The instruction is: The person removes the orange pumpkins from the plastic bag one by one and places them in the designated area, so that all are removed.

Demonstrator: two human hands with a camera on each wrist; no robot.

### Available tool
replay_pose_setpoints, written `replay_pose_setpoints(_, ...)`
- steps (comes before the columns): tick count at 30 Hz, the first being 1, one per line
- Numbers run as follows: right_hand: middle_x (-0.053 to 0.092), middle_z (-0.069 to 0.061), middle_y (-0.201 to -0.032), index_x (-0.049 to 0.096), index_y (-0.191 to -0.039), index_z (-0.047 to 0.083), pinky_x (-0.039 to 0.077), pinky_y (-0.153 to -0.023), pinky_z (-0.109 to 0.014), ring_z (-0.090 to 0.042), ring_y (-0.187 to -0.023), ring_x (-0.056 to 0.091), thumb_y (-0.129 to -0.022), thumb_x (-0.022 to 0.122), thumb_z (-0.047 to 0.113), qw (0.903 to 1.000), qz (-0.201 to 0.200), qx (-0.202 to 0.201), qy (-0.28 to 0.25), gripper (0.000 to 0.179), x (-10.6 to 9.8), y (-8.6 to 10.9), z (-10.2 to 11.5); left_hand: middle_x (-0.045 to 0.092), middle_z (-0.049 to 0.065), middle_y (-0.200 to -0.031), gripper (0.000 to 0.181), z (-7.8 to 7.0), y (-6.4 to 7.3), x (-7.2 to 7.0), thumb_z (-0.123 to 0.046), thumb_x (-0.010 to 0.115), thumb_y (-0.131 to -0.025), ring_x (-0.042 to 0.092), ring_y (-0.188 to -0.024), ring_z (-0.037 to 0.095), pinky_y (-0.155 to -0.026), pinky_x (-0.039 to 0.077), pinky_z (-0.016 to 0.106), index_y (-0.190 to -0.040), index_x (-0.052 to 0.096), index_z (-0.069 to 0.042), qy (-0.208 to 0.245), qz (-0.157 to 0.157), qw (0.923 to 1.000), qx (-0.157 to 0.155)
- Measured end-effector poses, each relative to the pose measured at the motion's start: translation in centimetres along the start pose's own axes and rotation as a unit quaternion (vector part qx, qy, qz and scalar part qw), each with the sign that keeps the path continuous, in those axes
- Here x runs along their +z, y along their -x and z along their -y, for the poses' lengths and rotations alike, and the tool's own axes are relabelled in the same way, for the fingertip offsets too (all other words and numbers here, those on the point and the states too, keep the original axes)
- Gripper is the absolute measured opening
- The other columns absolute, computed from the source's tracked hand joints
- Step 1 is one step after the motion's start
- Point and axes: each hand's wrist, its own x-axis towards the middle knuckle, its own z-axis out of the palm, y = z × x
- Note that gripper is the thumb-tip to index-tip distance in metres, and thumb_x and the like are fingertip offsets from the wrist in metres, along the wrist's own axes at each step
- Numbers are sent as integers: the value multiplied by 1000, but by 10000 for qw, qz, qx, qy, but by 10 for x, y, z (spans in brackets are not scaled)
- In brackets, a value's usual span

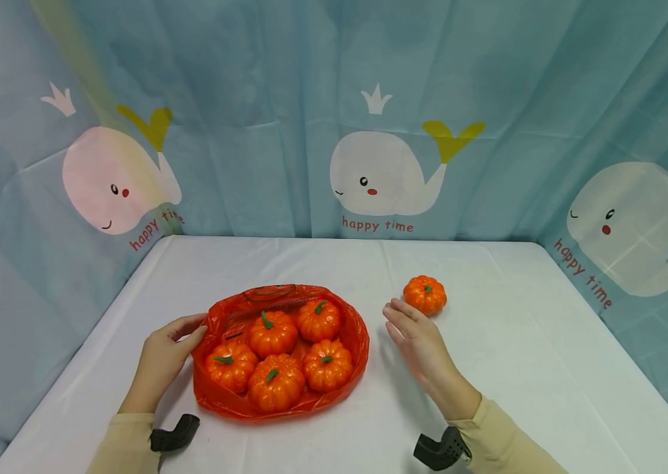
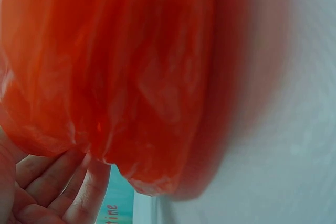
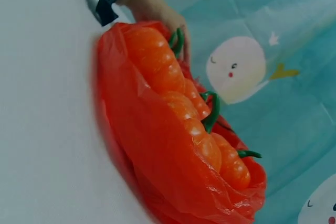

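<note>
A red plastic bag (image 1: 362, 352) stands with its mouth rolled wide, and several small orange pumpkins (image 1: 277, 385) with green stems sit inside. At its left edge my left hand (image 1: 161, 355) pinches the rim; the left wrist view has the fingers (image 2: 86, 195) behind the crinkled plastic. Right of the bag, my right hand (image 1: 423, 349) is held with straight fingers, its palm side toward the bag. One more orange pumpkin (image 1: 427, 295) lies on the table just beyond those fingertips, partly covered by them in the head view. The right wrist view shows pumpkins (image 3: 152, 59) bulging over the bag's edge.
A white cloth (image 1: 547, 368) covers the table. Behind it and along both sides hangs a blue-green curtain (image 1: 251, 178) printed with whales. Black wrist devices (image 1: 175, 434) sit on both forearms, below the beige sleeves' cuffs.
</note>
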Motion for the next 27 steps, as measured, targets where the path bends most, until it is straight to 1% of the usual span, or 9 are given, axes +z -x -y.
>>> replay_pose_setpoints(4,35,-20,-155,32,-150,-5,32,-120,-38,-32,-142,40,-98,56,11,9995,-39,-64,301,60,4,-1,-1,56,24,-140,56,1,0,0,-46,53,-101,45,-135,43,-101,51,52,-139,56,-5,13,37,10000,-9)
replay_pose_setpoints(8,42,-17,-153,38,-148,-1,33,-120,-41,-33,-144,41,-96,61,14,9973,20,-238,693,58,8,-2,-2,57,24,-139,55,1,0,0,-45,53,-101,46,-134,42,-101,51,52,-138,57,-5,-4,17,10000,19)
replay_pose_setpoints(11,46,-14,-152,43,-146,3,33,-120,-45,-30,-145,41,-94,66,17,9935,77,-369,1074,59,10,-2,-3,57,24,-139,54,1,1,0,-45,53,-101,46,-134,42,-102,51,53,-138,57,-5,-15,1,10000,35)
replay_pose_setpoints(15,49,-13,-150,47,-143,5,37,-117,-41,-27,-144,43,-92,68,12,9885,265,-472,1411,56,14,-2,-5,57,24,-139,55,0,1,0,-45,52,-101,46,-134,42,-102,50,54,-138,57,-5,7,-4,10000,37)
replay_pose_setpoints(20,52,-13,-146,51,-139,3,40,-114,-35,-28,-143,44,-90,68,4,9850,573,-606,1509,53,19,-1,-7,57,23,-140,55,1,0,1,-45,52,-101,46,-135,42,-102,49,52,-139,57,-6,32,11,10000,48)
replay_pose_setpoints(24,54,-14,-144,53,-137,2,39,-114,-36,-28,-142,44,-88,70,1,9840,676,-687,1499,52,23,-1,-9,57,23,-140,55,1,0,1,-46,52,-101,46,-135,42,-103,49,52,-139,56,-6,65,13,10000,39)
replay_pose_setpoints(27,54,-14,-144,54,-137,2,41,-112,-35,-26,-141,46,-86,73,3,9801,749,-691,1702,54,25,0,-10,57,22,-140,56,1,0,0,-47,52,-101,46,-135,41,-103,49,52,-139,57,-7,73,5,10000,27)
